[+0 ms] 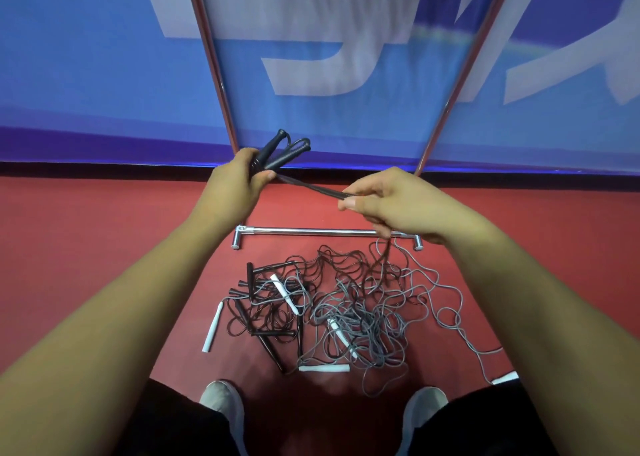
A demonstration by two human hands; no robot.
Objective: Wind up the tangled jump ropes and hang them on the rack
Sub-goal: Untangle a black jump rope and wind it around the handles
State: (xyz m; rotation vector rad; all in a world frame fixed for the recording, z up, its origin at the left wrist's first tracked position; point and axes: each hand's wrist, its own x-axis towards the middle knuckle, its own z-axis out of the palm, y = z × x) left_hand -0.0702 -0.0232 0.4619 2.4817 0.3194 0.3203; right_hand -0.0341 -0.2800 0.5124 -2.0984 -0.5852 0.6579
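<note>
My left hand (235, 178) grips two black handles (282, 152) of a dark jump rope, held together and pointing up and right. The rope's doubled cord (311, 187) stretches taut from there to my right hand (388, 203), which pinches it between thumb and fingers. Below my right hand the cord hangs down into a tangled pile of ropes (329, 310) on the red floor. The pile mixes dark cords with black handles and grey cords with white handles (212, 327). A chrome rack has its base bar (311, 232) on the floor and two uprights (211, 57) rising against the wall.
A blue banner with large pale lettering (311, 57) covers the wall behind the rack. My two grey shoes (221, 403) stand just in front of the pile. A grey cord (474, 345) trails off to the right over the floor.
</note>
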